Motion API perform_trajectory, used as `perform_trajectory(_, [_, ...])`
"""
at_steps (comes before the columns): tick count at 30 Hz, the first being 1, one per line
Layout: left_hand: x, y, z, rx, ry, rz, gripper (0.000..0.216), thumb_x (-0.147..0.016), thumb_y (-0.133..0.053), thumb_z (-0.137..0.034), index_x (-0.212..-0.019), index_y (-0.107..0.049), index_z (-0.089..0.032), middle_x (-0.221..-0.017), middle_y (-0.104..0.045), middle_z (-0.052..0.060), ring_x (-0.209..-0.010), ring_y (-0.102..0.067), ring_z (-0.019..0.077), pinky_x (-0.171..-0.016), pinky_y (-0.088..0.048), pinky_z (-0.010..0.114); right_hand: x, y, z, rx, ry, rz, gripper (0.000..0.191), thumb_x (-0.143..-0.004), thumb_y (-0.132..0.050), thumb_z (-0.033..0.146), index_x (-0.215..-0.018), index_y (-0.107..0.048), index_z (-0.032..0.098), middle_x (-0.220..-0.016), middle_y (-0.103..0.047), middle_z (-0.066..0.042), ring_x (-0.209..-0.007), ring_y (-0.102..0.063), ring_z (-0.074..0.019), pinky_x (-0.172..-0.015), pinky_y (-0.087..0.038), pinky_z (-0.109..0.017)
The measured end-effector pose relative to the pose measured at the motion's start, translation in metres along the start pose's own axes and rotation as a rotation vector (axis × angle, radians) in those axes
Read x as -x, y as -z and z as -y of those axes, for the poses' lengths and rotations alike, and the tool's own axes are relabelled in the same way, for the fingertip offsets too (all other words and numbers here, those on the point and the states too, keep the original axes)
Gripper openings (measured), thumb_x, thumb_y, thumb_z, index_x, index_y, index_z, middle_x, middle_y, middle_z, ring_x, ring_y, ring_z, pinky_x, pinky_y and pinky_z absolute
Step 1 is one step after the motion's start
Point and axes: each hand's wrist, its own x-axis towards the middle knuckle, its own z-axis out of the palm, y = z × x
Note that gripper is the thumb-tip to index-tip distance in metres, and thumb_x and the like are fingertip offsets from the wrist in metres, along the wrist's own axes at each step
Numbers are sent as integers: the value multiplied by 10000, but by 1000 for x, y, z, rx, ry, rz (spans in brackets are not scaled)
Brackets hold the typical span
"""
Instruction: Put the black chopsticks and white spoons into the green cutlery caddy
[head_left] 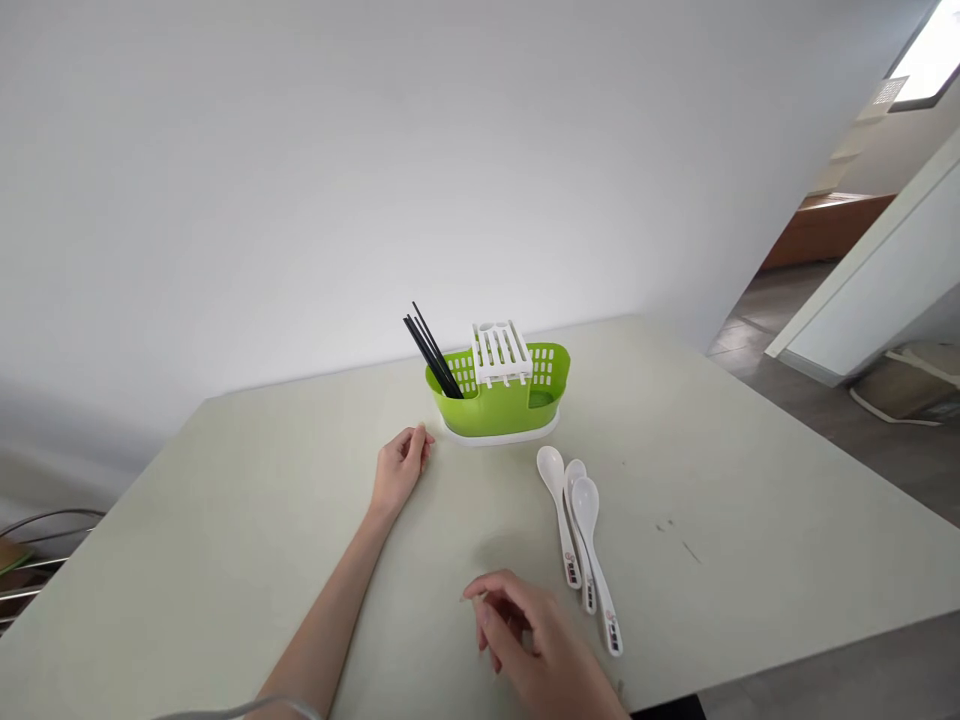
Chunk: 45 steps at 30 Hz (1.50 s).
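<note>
Hovering, fingers parted, the right hand (544, 628) had spoons (586, 503) at one o'clock, seemingly light and slick, best pinched mid-handle, while the left hand (400, 466) lay curled closed.

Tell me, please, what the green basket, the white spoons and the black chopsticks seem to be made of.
Green basket: probably moulded plastic with a satin finish, judging by its even colour and repeated cut-outs.
White spoons: smooth and apparently glossy; melamine or ceramic, the look leaves it open.
Black chopsticks: uniformly dark, perhaps plastic or coated wood; too small to tell.
</note>
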Motion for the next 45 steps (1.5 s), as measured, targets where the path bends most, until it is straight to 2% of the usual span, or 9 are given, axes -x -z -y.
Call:
perform_trajectory(10, [3, -4, -4, -142, -18, 18, 519, -978, -475, -655, -787, -663, -210, -601, -565, -23, -543, -453, 140, -565, -374, 273, 5, 89, 3, 112, -102, -653, 506, -937, -591, 672, -1129, -673, 211, -684, -605, -6, -595, -586, -180, -527, -469, -281])
perform_trajectory(14, [3, -5, -1, -169, -30, 31, 509, -981, -466, -642, -790, -665, -215, -630, -597, -15, -551, -473, 144, -568, -379, 276, -2, 106, -8, 224, -106, -788, 540, -866, -677, 639, -1188, -647, 206, -1021, -710, -86, -714, -648, -182, -584, -529, -293])
perform_trajectory(17, [4, -6, 0, -202, -52, 34, 497, -985, -464, -624, -773, -660, -220, -646, -623, -8, -556, -487, 148, -578, -393, 277, -4, 110, -15, 242, -117, -786, 546, -826, -705, 628, -1174, -640, 213, -1118, -717, -100, -673, -645, -169, -576, -532, -306])
perform_trajectory(20, [5, -7, -1, -233, -65, 37, 486, -984, -463, -608, -768, -662, -221, -648, -630, -7, -559, -492, 150, -585, -400, 275, -4, 110, -20, 210, -173, -737, 544, -822, -696, 631, -1168, -638, 214, -769, -688, -11, -581, -607, -179, -541, -497, -304])
perform_trajectory(23, [6, -8, -3, -248, -70, 40, 485, -985, -457, -600, -764, -663, -220, -645, -630, -5, -570, -503, 153, -592, -404, 276, -3, 110, -23, 213, -167, -733, 538, -841, -674, 628, -1178, -637, 211, -631, -608, 31, -569, -593, -193, -540, -482, -306])
perform_trajectory(30, [8, -7, -8, -265, -71, 56, 465, -988, -461, -577, -756, -656, -225, -643, -626, -2, -580, -506, 160, -608, -406, 285, 0, 108, -26, 300, -124, -690, 468, -895, -626, 582, -1187, -657, 218, -650, -607, 24, -540, -564, -182, -517, -461, -304])
perform_trajectory(35, [8, -8, -8, -271, -68, 55, 457, -988, -463, -569, -743, -647, -229, -642, -627, -5, -573, -507, 158, -601, -401, 286, 0, 109, -27, 269, -100, -734, 485, -878, -630, 567, -1198, -654, 203, -875, -702, -51, -626, -632, -189, -571, -524, -326])
perform_trajectory(40, [8, -8, -9, -287, -83, 58, 441, -990, -465, -544, -744, -654, -230, -645, -635, -6, -576, -510, 156, -613, -402, 287, -1, 109, -25, 232, -163, -692, 581, -874, -645, 598, -1296, -623, 200, -666, -638, 13, -560, -602, -201, -554, -511, -335])
perform_trajectory(45, [8, -9, -7, -299, -82, 58, 440, -991, -465, -543, -749, -660, -229, -642, -639, -6, -577, -514, 156, -619, -406, 286, -2, 106, -23, 307, -232, -674, 601, -841, -687, 610, -1298, -614, 227, -644, -632, 37, -541, -585, -193, -558, -499, -331])
